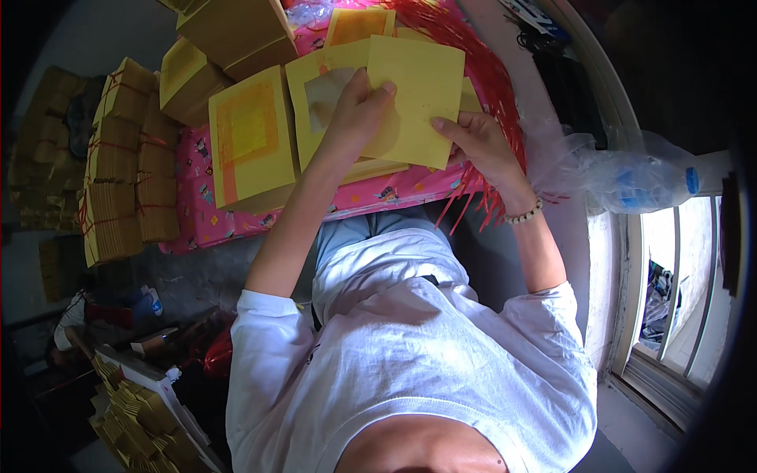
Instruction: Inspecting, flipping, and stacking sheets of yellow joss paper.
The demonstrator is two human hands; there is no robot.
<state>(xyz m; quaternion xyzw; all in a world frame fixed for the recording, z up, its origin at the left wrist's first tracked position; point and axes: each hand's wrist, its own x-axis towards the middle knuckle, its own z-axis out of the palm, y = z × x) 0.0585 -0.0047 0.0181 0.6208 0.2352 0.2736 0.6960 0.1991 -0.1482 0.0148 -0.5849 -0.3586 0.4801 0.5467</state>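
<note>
A plain yellow sheet of paper is held up over the table between my two hands. My left hand pinches its left edge, thumb on top. My right hand grips the lower right edge, thumb on the face and the other fingers partly hidden. Below and left of the sheet lies yellow paper with a silver-grey square, partly covered by my left hand. Farther left is a stack of yellow paper whose top bears an orange-and-yellow printed square.
Taller yellow paper stacks stand at the back left. Bundles tied with red string are piled at the left. Red strips hang over the right side of the pink patterned tablecloth. A clear plastic bag sits by the window.
</note>
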